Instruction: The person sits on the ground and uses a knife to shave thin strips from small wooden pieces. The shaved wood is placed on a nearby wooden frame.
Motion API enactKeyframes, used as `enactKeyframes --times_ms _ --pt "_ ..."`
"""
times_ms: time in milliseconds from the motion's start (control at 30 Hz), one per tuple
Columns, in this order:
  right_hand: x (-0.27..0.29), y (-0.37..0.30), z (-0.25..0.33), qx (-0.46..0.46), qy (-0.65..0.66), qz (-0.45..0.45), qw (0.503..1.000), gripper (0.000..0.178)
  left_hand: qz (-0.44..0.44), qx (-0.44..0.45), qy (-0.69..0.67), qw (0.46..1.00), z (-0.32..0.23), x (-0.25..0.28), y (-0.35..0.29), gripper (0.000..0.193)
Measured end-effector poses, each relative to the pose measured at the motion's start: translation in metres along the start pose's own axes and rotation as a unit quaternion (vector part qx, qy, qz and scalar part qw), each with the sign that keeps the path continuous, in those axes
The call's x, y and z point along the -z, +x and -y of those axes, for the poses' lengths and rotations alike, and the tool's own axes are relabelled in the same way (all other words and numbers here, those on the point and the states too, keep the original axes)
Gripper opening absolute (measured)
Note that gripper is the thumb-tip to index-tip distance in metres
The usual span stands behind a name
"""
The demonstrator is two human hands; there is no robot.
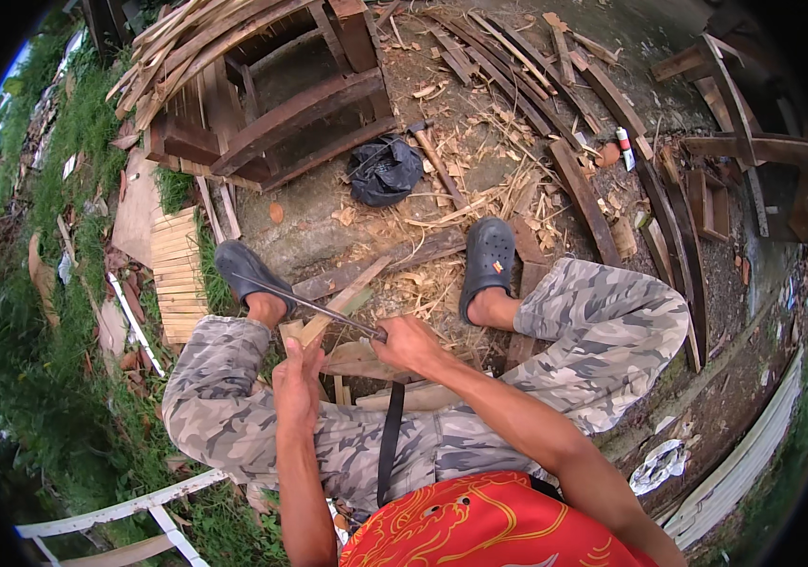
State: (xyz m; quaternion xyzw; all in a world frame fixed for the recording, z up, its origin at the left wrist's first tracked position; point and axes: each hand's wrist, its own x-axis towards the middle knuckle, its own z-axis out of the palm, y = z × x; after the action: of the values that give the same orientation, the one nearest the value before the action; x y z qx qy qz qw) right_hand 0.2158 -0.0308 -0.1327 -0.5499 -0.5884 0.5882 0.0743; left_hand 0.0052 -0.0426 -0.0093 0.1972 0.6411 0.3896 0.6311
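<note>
My right hand (408, 345) is closed round the handle of a long, thin-bladed knife (321, 308). Its blade reaches up and left, across a pale bamboo strip (362, 283) and over toward my left shoe (251, 269). The strip slants up to the right, and a green side shows on it. My left hand (297, 383) is closed at the strip's lower end, thumb up, just under the blade; its fingers are partly hidden. Between my legs, more pale wood pieces (408, 397) lie beneath my hands.
A brown wooden frame (300, 123) stacked with split strips stands far left. Beyond my feet are a black plastic bag (385, 170), a hammer (439, 168) and scattered shavings. Long boards (583, 201) and a white tube (625, 148) lie right. A slatted bamboo panel (180, 274) lies left.
</note>
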Motion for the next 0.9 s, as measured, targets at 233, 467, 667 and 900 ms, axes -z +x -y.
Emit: enactKeyframes --times_ms 233,467,667,900 --pt "0.016 0.006 -0.020 -0.269 -0.066 -0.071 0.958 0.032 -0.014 -0.005 0.014 1.000 -0.007 -0.003 0.002 0.068" --pt "0.004 0.001 -0.013 -0.140 -0.003 -0.072 0.987 0.031 -0.025 -0.012 0.016 0.999 -0.008 -0.002 0.003 0.073" --pt "-0.004 -0.001 -0.009 0.002 0.014 -0.007 1.000 0.034 -0.017 -0.026 0.022 0.999 -0.009 0.000 0.004 0.076" --pt "-0.008 0.009 -0.019 -0.195 -0.015 -0.079 0.978 0.035 -0.034 -0.011 0.008 0.999 -0.008 0.004 0.006 0.073"
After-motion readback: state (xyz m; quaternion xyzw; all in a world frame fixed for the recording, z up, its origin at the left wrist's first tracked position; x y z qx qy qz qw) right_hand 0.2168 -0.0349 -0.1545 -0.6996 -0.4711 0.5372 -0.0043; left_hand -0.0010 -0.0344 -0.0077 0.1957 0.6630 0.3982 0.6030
